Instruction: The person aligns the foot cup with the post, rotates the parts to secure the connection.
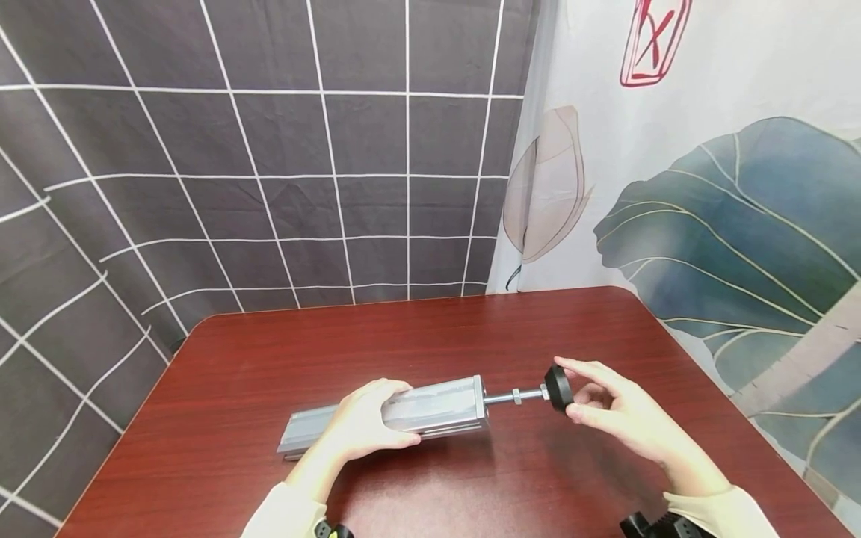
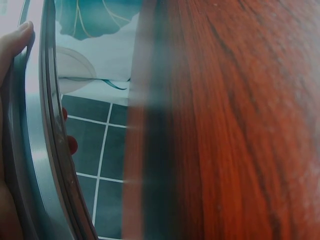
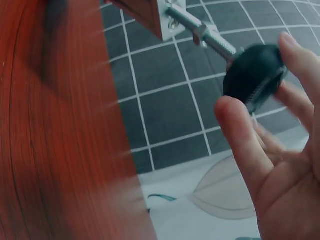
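My left hand [image 1: 366, 422] grips a long silver aluminium profile [image 1: 437, 407] round its middle, thumb on the near side and fingers over the far side. From the profile's right end plate sticks a threaded rod [image 1: 501, 398] with nuts on it. A round black foot [image 1: 557, 388] caps the rod's outer end. My right hand [image 1: 625, 411] pinches this foot at its rim between thumb and fingertips. In the right wrist view the thumb and fingers lie on opposite sides of the black foot [image 3: 255, 75]. The left wrist view shows the profile's [image 2: 37, 115] grooved side close up.
Beneath the hands is a reddish-brown wooden table [image 1: 336, 344] with rounded far corners. A dark grid-patterned curtain [image 1: 269, 149] hangs behind it. On the right hangs a white curtain [image 1: 605, 45] with large leaf prints.
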`<action>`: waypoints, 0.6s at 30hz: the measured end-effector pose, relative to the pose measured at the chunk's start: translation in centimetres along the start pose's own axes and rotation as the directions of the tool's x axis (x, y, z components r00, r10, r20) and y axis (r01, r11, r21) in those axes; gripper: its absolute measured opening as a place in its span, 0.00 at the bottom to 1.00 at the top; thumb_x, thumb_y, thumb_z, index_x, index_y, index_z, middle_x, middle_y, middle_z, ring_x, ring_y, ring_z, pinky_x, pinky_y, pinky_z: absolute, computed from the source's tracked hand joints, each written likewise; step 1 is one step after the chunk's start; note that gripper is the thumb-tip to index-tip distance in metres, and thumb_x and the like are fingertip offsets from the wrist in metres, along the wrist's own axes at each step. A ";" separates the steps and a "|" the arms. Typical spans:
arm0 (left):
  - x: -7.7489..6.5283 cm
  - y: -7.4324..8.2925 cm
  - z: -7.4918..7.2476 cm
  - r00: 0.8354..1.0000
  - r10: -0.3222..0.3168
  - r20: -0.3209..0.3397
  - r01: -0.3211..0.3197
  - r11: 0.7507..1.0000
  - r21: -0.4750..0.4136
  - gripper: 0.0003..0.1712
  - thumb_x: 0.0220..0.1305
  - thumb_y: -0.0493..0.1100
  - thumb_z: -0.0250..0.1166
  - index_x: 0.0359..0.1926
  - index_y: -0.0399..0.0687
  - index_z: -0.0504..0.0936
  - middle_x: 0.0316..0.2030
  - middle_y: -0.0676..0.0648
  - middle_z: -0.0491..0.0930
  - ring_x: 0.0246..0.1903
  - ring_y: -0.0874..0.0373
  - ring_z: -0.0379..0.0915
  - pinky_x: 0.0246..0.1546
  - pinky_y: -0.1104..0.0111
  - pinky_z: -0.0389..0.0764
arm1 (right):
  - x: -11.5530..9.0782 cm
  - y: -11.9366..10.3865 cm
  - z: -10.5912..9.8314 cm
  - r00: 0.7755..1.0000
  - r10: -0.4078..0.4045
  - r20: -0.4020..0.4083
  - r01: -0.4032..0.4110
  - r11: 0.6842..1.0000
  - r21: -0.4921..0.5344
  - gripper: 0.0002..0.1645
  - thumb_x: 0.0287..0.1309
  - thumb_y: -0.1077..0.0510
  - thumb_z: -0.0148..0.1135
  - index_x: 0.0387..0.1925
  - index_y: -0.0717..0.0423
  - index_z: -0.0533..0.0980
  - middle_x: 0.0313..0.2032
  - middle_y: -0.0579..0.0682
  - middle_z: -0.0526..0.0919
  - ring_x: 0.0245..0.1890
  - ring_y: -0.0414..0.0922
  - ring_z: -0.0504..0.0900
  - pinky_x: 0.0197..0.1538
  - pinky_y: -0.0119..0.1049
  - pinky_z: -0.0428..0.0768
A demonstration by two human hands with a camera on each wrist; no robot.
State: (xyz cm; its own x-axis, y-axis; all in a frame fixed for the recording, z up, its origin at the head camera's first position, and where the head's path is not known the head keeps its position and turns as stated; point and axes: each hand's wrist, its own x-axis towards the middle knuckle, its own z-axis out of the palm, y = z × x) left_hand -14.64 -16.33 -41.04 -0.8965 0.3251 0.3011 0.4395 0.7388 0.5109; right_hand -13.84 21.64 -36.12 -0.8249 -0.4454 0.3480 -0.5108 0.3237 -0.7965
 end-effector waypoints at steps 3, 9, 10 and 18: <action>0.0 -0.1 0.1 1.000 0.001 -0.008 -0.001 1.000 0.002 0.36 0.33 0.64 0.75 0.48 0.62 0.78 0.41 0.64 0.77 0.42 0.67 0.72 0.44 0.64 0.72 | 0.3 -0.2 0.4 0.997 0.069 -0.033 -0.068 0.997 0.035 0.31 0.55 0.68 0.61 0.62 0.56 0.67 0.41 0.40 0.77 0.25 0.45 0.81 0.29 0.37 0.80; 0.0 -0.1 0.1 1.000 0.007 -0.012 -0.007 1.000 0.005 0.37 0.32 0.64 0.75 0.48 0.62 0.79 0.41 0.64 0.78 0.42 0.67 0.72 0.43 0.64 0.73 | 0.7 -0.6 1.0 0.986 0.150 -0.077 -0.148 0.989 0.022 0.22 0.62 0.63 0.56 0.58 0.61 0.68 0.40 0.40 0.79 0.21 0.47 0.81 0.29 0.39 0.80; 0.0 -0.1 0.1 1.000 0.006 -0.011 -0.006 1.000 0.006 0.37 0.32 0.64 0.75 0.48 0.62 0.79 0.41 0.64 0.78 0.42 0.67 0.72 0.43 0.64 0.72 | 0.6 -0.5 1.0 0.986 0.149 -0.068 -0.148 0.989 0.027 0.23 0.62 0.64 0.55 0.59 0.62 0.68 0.41 0.39 0.78 0.22 0.46 0.81 0.30 0.39 0.80; 0.1 -0.1 0.0 1.000 0.009 0.005 -0.009 1.000 0.024 0.36 0.32 0.65 0.74 0.48 0.62 0.79 0.41 0.64 0.78 0.42 0.66 0.73 0.43 0.64 0.73 | -0.1 0.5 -0.5 0.993 -0.067 0.095 0.059 0.994 0.090 0.51 0.48 0.75 0.63 0.71 0.59 0.50 0.65 0.40 0.60 0.54 0.35 0.73 0.49 0.29 0.74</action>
State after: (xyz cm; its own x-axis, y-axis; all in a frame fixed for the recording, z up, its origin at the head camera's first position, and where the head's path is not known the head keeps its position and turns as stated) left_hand -14.72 -16.33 -41.08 -0.8929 0.3342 0.3016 0.4458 0.7500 0.4887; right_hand -14.09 22.26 -36.34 -0.7618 -0.5438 0.3522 -0.5347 0.2209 -0.8157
